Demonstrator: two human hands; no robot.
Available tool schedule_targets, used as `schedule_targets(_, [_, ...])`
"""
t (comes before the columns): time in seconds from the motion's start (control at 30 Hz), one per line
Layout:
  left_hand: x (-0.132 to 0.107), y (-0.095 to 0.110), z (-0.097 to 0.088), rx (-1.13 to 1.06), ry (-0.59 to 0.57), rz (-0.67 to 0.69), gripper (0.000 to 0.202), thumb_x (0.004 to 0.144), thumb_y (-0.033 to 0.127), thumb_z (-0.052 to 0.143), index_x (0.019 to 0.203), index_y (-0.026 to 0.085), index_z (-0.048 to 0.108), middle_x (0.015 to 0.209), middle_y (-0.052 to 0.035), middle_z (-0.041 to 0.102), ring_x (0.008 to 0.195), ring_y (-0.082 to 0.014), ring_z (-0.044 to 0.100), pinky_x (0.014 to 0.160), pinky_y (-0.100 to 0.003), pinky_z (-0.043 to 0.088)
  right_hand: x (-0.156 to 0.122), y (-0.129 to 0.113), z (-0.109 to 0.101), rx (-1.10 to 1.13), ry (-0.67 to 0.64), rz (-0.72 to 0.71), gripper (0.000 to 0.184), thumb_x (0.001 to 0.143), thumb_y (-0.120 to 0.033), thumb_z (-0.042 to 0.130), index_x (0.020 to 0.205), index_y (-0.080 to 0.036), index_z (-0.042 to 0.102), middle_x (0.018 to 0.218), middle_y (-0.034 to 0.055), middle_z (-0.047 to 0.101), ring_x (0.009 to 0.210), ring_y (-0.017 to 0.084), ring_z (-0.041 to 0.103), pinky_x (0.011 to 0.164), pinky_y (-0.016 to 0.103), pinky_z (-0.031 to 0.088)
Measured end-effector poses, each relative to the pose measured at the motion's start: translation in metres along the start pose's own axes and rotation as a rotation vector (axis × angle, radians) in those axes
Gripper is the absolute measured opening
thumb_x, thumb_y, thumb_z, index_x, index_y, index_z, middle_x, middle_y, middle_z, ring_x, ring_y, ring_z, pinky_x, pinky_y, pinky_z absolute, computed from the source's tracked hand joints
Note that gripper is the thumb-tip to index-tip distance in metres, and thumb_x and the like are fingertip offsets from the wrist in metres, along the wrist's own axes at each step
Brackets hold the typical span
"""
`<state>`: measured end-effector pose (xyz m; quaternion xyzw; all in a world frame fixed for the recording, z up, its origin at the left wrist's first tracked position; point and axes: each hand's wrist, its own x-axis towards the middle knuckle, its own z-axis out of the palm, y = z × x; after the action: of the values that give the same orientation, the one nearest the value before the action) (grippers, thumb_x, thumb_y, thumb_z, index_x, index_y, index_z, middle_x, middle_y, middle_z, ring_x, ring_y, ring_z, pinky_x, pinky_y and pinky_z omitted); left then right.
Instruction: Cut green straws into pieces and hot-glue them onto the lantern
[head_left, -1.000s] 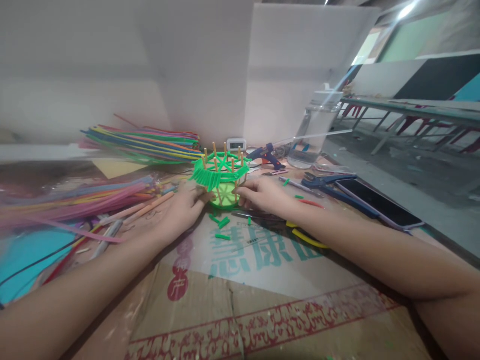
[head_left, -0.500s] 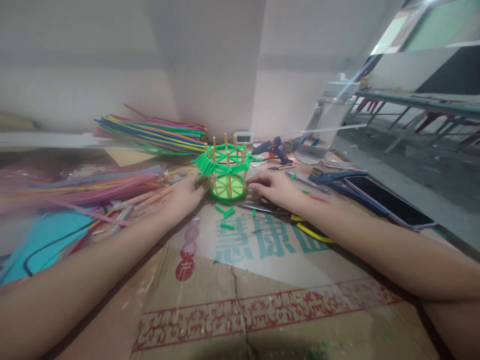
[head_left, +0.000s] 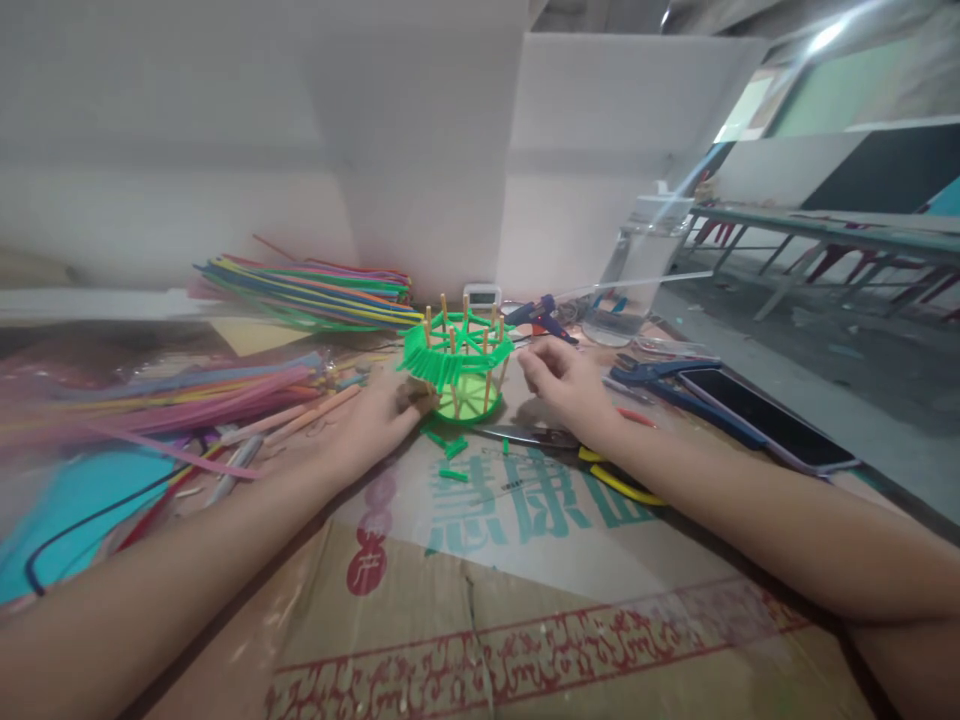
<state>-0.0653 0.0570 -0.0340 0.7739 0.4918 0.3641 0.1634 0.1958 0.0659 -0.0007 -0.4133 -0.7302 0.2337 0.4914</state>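
Note:
A small round model (head_left: 459, 362) of green straw pieces threaded on upright wooden sticks stands on a sheet of cardboard (head_left: 525, 580). My left hand (head_left: 373, 418) lies on the cardboard with its fingertips pressed against the model's lower left side, steadying it. Just right of the model's rim hovers my right hand (head_left: 564, 383), lifted off the cardboard. Its fingers are curled in a pinch, and what they hold, if anything, is too small to make out. Short green straw bits (head_left: 448, 450) lie scattered in front of the model.
Bundles of long coloured straws (head_left: 300, 285) lie at the left and back left. Yellow-handled scissors (head_left: 592, 460) sit under my right wrist. A glue gun (head_left: 541, 316), blue pliers (head_left: 652, 372), a phone (head_left: 765, 405) and a clear container (head_left: 641, 265) are at the right.
My right hand has come off the model's lower right side and risen to rim height with its fingers pinched. My left hand stays against the model.

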Motion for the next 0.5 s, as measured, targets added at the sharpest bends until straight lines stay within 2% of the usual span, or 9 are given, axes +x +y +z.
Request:
schedule_targets(0.07, [-0.002, 0.002, 0.000, 0.077, -0.009, 0.020, 0.025, 0.089, 0.042, 0.056, 0.094, 0.020, 0.067, 0.092, -0.0036, 0.072, 0.086, -0.0223, 0.067, 0.075, -0.031, 0.051, -0.004, -0.010, -0.006, -0.087, 0.065, -0.175, 0.026, 0.093, -0.039, 0.052, 0.075, -0.021, 0.052, 0.063, -0.0025, 0.052, 0.058, 0.012, 0.048, 0.057, 0.026, 0.039])
schedule_targets(0.17, [-0.004, 0.008, 0.000, 0.148, -0.028, 0.071, 0.024, 0.090, 0.039, 0.054, 0.090, 0.020, 0.068, 0.091, -0.0039, 0.073, 0.084, -0.0219, 0.067, 0.075, -0.032, 0.049, -0.008, -0.025, -0.011, -0.277, -0.029, -0.495, 0.016, 0.094, -0.033, 0.055, 0.090, -0.020, 0.063, 0.074, 0.0019, 0.061, 0.066, 0.014, 0.053, 0.064, 0.028, 0.043])
schedule_targets(0.23, [-0.004, 0.014, 0.000, 0.135, -0.045, 0.098, 0.024, 0.091, 0.036, 0.052, 0.090, 0.019, 0.069, 0.091, -0.0047, 0.074, 0.084, -0.0216, 0.067, 0.075, -0.032, 0.049, -0.009, -0.031, -0.010, -0.390, -0.083, -0.652, 0.019, 0.094, -0.032, 0.056, 0.104, -0.018, 0.064, 0.081, 0.0049, 0.064, 0.074, 0.017, 0.057, 0.068, 0.030, 0.044])
schedule_targets(0.33, [-0.004, 0.022, 0.000, 0.144, -0.067, 0.103, 0.027, 0.091, 0.036, 0.050, 0.087, 0.018, 0.071, 0.087, -0.0059, 0.074, 0.079, -0.0211, 0.067, 0.071, -0.031, 0.048, -0.007, -0.033, -0.005, -0.510, -0.069, -0.699, 0.031, 0.094, -0.037, 0.057, 0.117, -0.016, 0.062, 0.086, 0.0072, 0.066, 0.081, 0.019, 0.059, 0.073, 0.032, 0.046])
schedule_targets(0.5, [-0.004, 0.028, -0.001, 0.235, -0.063, 0.113, 0.026, 0.091, 0.032, 0.052, 0.085, 0.018, 0.073, 0.084, -0.0070, 0.075, 0.076, -0.0211, 0.067, 0.069, -0.030, 0.045, -0.001, -0.033, -0.004, -0.585, -0.097, -0.611, 0.036, 0.094, -0.043, 0.057, 0.117, -0.016, 0.062, 0.088, 0.0068, 0.066, 0.084, 0.020, 0.061, 0.076, 0.033, 0.047])
